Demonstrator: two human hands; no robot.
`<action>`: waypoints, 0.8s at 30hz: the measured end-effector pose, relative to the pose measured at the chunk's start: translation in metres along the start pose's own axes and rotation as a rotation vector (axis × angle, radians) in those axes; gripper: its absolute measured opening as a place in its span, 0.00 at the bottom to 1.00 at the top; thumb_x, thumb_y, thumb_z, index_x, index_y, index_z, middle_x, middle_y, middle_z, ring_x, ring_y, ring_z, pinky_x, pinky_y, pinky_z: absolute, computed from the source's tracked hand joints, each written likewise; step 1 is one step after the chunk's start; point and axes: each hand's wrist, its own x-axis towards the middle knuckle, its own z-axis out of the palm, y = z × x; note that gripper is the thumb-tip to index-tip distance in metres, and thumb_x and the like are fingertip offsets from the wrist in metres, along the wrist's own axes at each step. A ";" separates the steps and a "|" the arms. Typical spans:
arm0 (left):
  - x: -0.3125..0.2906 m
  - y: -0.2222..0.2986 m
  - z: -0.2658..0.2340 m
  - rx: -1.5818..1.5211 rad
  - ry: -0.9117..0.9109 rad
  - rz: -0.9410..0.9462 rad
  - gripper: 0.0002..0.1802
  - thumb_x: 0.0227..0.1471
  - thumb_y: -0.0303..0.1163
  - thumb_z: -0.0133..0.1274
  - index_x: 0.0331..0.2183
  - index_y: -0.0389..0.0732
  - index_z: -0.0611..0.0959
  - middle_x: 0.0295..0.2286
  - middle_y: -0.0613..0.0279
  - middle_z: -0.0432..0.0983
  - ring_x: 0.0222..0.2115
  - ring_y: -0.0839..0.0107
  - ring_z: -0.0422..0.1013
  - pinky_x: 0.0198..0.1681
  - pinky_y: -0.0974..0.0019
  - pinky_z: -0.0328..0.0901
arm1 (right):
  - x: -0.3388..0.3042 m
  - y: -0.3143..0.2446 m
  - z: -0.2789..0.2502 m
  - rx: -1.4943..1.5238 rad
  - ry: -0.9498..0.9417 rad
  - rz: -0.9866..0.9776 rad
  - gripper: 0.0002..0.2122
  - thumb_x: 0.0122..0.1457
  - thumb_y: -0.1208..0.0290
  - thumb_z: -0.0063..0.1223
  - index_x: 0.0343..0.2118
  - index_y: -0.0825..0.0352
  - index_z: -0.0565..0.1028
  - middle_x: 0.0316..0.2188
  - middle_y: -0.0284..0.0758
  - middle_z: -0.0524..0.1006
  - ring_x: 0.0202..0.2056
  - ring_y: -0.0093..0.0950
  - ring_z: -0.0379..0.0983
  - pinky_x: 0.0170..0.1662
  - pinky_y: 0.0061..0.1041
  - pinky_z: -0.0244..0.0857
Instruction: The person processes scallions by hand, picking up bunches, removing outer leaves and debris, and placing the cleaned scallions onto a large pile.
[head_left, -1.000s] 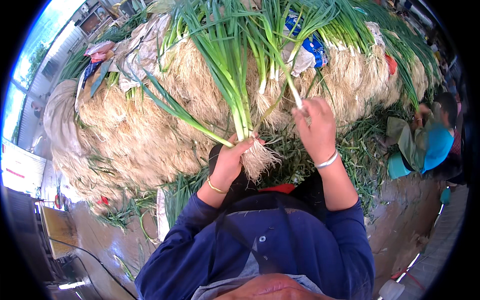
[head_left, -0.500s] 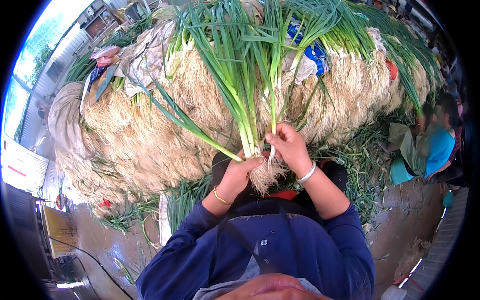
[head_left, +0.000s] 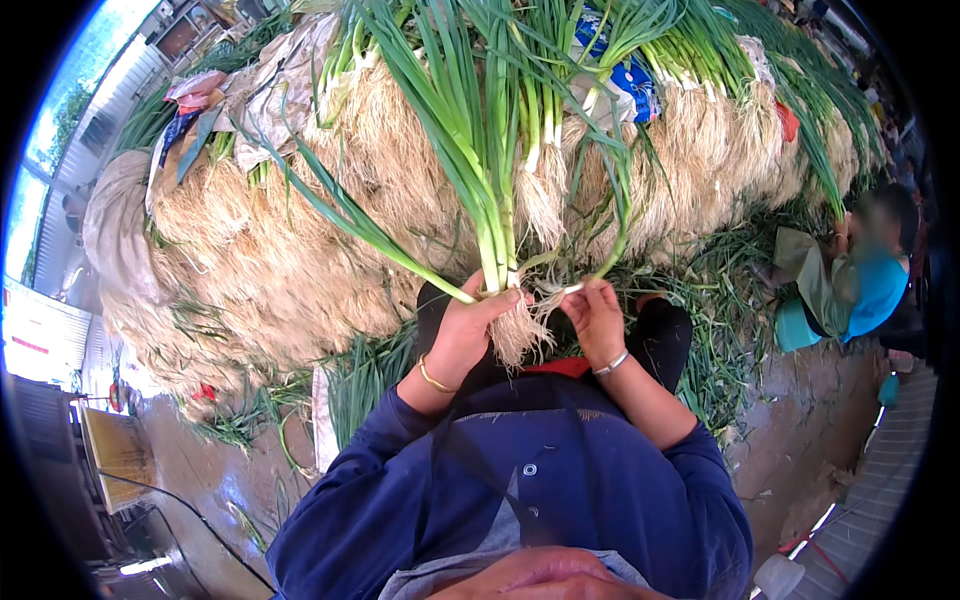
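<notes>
My left hand (head_left: 466, 332) is closed round the white bases of a bunch of green onions (head_left: 488, 205), thumb across the front. Their pale roots (head_left: 520, 335) hang below it, and long green leaves rise away from me. One stalk (head_left: 372, 235) of the bunch slants out to the left. To the right, my right hand (head_left: 598, 322) pinches a single green onion (head_left: 615, 250) near its white base. Its leaf curves upward and its roots point toward the bunch. Both hands are above my lap.
A large heap of green onions (head_left: 270, 260), roots facing me, spans the area ahead. Cloth sacking (head_left: 285, 85) and a blue bag (head_left: 635, 90) lie on it. Loose trimmed leaves (head_left: 715, 320) cover the floor at right. A person in blue (head_left: 875, 290) sits at far right.
My right hand has moved down and slightly right. The onion it pinches now leans right with its leaf curved, instead of a stalk standing upright. My left hand has kept its hold.
</notes>
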 end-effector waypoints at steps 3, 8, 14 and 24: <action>-0.001 -0.001 0.002 -0.020 0.045 0.027 0.20 0.48 0.22 0.52 0.45 0.32 0.70 0.34 0.56 0.74 0.35 0.66 0.72 0.41 0.67 0.67 | 0.000 0.017 -0.008 0.060 0.030 0.591 0.10 0.61 0.66 0.48 0.38 0.69 0.68 0.31 0.39 0.74 0.34 0.33 0.74 0.39 0.32 0.73; -0.002 -0.008 -0.010 -0.025 0.068 0.002 0.22 0.48 0.21 0.52 0.47 0.32 0.70 0.34 0.58 0.75 0.35 0.68 0.73 0.41 0.68 0.67 | -0.004 -0.007 0.075 -0.176 -0.452 0.447 0.19 0.62 0.55 0.42 0.44 0.68 0.69 0.38 0.36 0.74 0.36 0.25 0.70 0.38 0.24 0.66; -0.005 -0.013 -0.011 0.107 0.137 0.135 0.20 0.48 0.22 0.53 0.45 0.31 0.70 0.33 0.57 0.76 0.34 0.69 0.73 0.38 0.69 0.67 | 0.004 -0.009 0.091 -0.203 -0.431 0.165 0.07 0.59 0.71 0.51 0.37 0.68 0.74 0.33 0.33 0.77 0.35 0.22 0.73 0.38 0.18 0.66; -0.014 -0.006 -0.002 -0.186 0.084 0.028 0.20 0.48 0.18 0.51 0.45 0.33 0.68 0.33 0.54 0.76 0.31 0.67 0.74 0.36 0.67 0.70 | 0.021 -0.019 0.098 0.024 -0.634 0.333 0.14 0.63 0.67 0.40 0.45 0.71 0.69 0.43 0.40 0.74 0.41 0.30 0.72 0.45 0.30 0.66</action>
